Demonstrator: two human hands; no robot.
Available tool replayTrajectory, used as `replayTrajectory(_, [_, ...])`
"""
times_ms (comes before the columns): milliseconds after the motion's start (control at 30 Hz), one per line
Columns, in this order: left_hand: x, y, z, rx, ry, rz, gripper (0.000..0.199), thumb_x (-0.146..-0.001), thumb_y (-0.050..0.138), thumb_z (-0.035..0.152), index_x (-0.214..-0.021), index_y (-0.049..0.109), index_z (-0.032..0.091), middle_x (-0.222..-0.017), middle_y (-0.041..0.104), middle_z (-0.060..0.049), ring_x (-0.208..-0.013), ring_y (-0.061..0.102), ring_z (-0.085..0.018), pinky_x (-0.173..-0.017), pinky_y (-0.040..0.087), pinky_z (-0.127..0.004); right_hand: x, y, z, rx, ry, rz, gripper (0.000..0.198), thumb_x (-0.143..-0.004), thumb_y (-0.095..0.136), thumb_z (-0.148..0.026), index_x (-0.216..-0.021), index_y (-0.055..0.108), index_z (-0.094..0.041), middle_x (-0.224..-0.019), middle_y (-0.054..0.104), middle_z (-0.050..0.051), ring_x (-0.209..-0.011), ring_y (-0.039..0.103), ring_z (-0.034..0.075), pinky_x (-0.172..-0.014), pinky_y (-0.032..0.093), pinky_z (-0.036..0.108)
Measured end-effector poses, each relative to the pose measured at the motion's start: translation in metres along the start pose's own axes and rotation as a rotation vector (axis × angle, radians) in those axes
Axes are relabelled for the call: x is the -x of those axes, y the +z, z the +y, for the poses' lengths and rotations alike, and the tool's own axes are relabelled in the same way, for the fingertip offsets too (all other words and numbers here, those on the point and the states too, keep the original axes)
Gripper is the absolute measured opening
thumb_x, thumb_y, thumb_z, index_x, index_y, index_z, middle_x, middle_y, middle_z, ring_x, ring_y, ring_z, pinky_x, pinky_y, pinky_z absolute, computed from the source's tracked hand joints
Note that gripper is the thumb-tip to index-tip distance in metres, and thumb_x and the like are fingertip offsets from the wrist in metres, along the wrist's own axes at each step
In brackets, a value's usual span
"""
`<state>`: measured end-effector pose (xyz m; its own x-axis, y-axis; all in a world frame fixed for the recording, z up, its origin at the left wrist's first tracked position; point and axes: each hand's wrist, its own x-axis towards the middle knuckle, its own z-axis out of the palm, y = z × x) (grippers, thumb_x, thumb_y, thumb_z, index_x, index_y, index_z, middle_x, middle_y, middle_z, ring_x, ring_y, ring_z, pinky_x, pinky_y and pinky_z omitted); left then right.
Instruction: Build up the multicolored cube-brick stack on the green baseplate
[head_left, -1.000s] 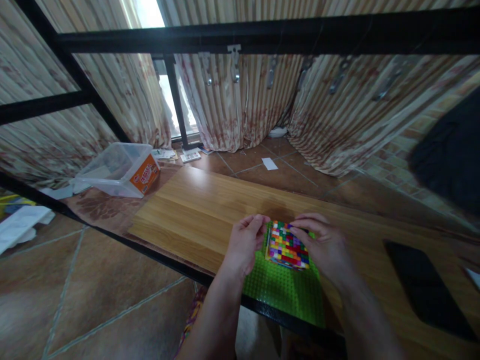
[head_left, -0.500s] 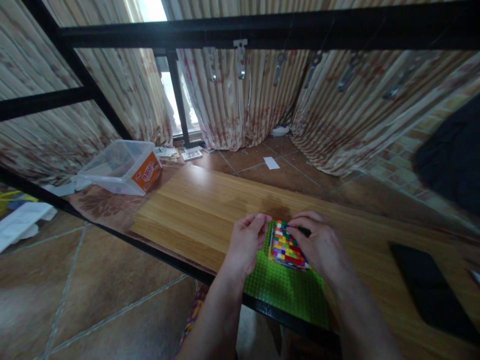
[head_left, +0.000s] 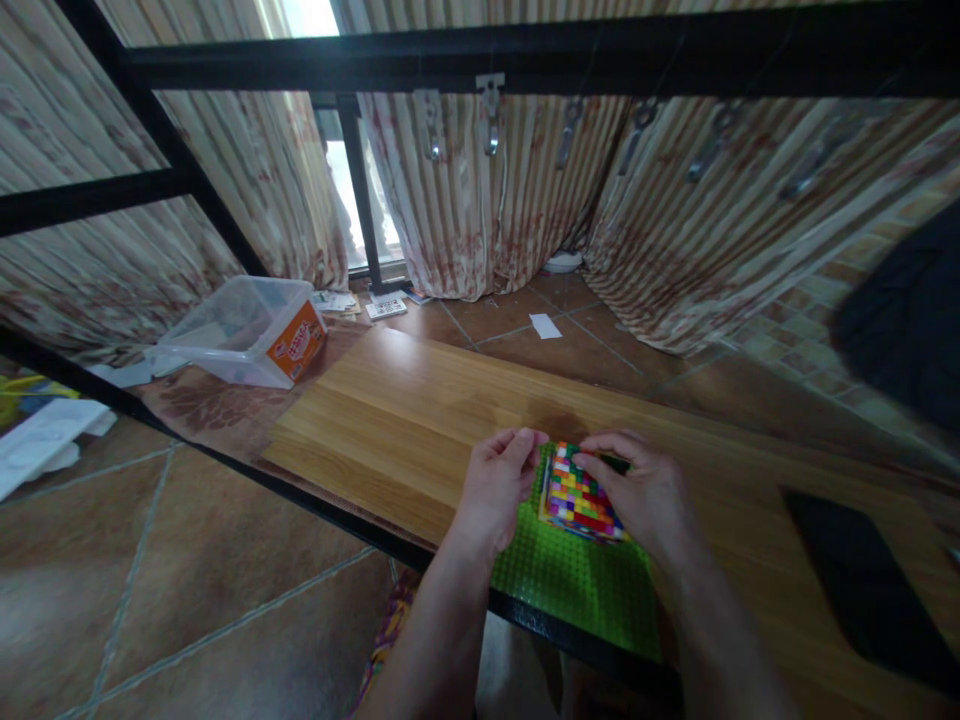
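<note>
A green studded baseplate (head_left: 577, 590) lies on the wooden board at its near edge. On it stands a low block of many-coloured toy bricks (head_left: 577, 500), built in several rows. My left hand (head_left: 499, 485) is closed in a pinch just left of the block's far corner; whatever is between thumb and forefinger is too small to tell. My right hand (head_left: 645, 490) arches over the block's right side, its thumb and forefinger closed together at the far edge of the top. What those fingertips grip is hidden, and the hand covers part of the bricks.
The wooden board (head_left: 420, 410) stretches left and right. A black flat slab, phone-like (head_left: 862, 580), lies to the right. A clear plastic bin (head_left: 240, 330) with an orange label stands at far left. A black metal bar with hooks (head_left: 491, 115) crosses above.
The whole view has shifted very slightly. Both hands keep nearly the same pose at the brick block, and the right fingertips stay at its far edge.
</note>
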<state>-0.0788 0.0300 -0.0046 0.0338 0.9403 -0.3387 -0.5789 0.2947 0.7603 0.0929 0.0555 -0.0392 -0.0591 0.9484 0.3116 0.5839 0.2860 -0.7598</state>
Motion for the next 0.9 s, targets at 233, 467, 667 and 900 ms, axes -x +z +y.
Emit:
replayTrajectory(233, [0.0, 0.0, 0.001, 0.002, 0.001, 0.001, 0.025, -0.079, 0.069, 0.034, -0.081, 0.066, 0.01, -0.061, 0.045, 0.005, -0.039, 0.025, 0.001, -0.041, 0.01, -0.02, 0.002, 0.001, 0.006, -0.048, 0.063, -0.041, 0.014, -0.079, 0.069, -0.039, -0.078, 0.072, -0.025, -0.088, 0.073, 0.002, -0.085, 0.066, 0.021, -0.08, 0.05, 0.036])
replayTrajectory(467, [0.001, 0.0, 0.0, 0.002, -0.015, 0.008, 0.027, -0.079, 0.07, 0.037, -0.08, 0.065, 0.01, -0.06, 0.044, 0.006, -0.039, 0.025, 0.0, -0.041, 0.01, -0.02, 0.0, 0.002, 0.008, -0.104, 0.19, -0.038, 0.023, -0.073, 0.074, -0.042, -0.085, 0.073, -0.022, -0.086, 0.075, 0.003, -0.078, 0.068, 0.021, -0.076, 0.053, 0.036])
replayTrajectory(667, [0.0, 0.003, -0.007, 0.008, -0.032, 0.013, 0.025, -0.079, 0.07, 0.036, -0.084, 0.066, 0.011, -0.058, 0.045, 0.006, -0.04, 0.025, -0.001, -0.042, 0.013, -0.019, -0.005, 0.001, 0.01, -0.18, 0.233, -0.083, 0.025, -0.072, 0.075, -0.04, -0.087, 0.073, -0.021, -0.087, 0.075, 0.005, -0.078, 0.069, 0.022, -0.073, 0.054, 0.036])
replayTrajectory(900, [0.0, 0.008, -0.015, 0.055, -0.063, 0.028, 0.023, -0.082, 0.069, 0.033, -0.085, 0.068, 0.01, -0.058, 0.045, 0.006, -0.039, 0.025, 0.0, -0.039, 0.015, -0.017, -0.005, 0.003, 0.01, -0.148, 0.206, -0.111, 0.02, -0.073, 0.072, -0.039, -0.084, 0.072, -0.023, -0.082, 0.074, 0.003, -0.076, 0.068, 0.021, -0.074, 0.053, 0.036])
